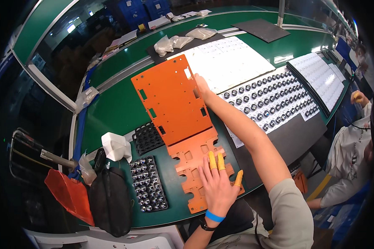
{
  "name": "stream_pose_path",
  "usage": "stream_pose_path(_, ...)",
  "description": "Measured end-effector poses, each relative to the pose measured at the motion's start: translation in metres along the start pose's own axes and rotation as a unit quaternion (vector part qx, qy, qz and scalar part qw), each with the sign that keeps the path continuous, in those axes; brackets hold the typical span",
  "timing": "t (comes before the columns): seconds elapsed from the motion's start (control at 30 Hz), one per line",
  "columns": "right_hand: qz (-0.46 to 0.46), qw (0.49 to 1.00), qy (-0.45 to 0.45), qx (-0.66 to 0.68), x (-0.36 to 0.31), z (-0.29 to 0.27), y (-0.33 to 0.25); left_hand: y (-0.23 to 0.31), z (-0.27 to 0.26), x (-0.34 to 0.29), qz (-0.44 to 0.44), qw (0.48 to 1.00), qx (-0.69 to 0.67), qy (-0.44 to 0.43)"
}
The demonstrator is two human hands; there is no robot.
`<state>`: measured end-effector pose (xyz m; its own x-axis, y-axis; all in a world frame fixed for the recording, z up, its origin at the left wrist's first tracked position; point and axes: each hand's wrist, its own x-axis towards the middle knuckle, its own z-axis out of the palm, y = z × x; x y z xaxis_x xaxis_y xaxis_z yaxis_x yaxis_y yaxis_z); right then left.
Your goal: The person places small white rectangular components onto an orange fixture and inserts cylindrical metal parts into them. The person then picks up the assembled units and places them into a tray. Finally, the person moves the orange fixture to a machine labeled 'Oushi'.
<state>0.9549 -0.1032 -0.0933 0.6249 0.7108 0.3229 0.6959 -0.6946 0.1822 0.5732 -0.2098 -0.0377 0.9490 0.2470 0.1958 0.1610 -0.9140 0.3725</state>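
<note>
The orange panel [172, 101] stands over the green table [110, 110], its lower end meeting a cut-out orange plate [197, 155]. The left hand [218, 189] lies loosely spread on that plate. The right hand [201, 86] touches the panel's right edge; its fingers are partly hidden, so I cannot tell whether they grip. The right forearm blocks part of a sheet [237, 142] of black round parts. Left sit a filled black tray [162, 189], a white container [115, 146] and a black bag [110, 203].

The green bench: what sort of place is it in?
Probably a factory assembly area: on the bench are a black tray of shiny parts and rows of round black parts.
</note>
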Motion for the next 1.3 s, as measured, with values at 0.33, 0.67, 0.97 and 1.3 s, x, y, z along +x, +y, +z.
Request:
stream_pose_path(0.33, -0.06, 0.998, 0.013, 0.03, 0.016, -0.017, 0.006, -0.003, -0.003, 0.001, -0.005, 1.0, -0.013, -0.006)
stream_pose_path(0.67, -0.014, 0.992, 0.062, 0.112, 0.023, -0.015, 0.027, -0.003, -0.003, 0.001, -0.006, 0.999, -0.045, 0.012)
stream_pose_path(0.97, 0.143, 0.859, 0.234, 0.433, -0.082, -0.157, 0.061, -0.001, -0.012, 0.0, -0.047, 0.929, -0.36, 0.071)
stream_pose_path(1.3, -0.283, 0.943, 0.122, 0.13, -0.267, -0.247, -0.061, -0.021, -0.046, 0.038, -0.148, 0.322, -0.93, -0.097)
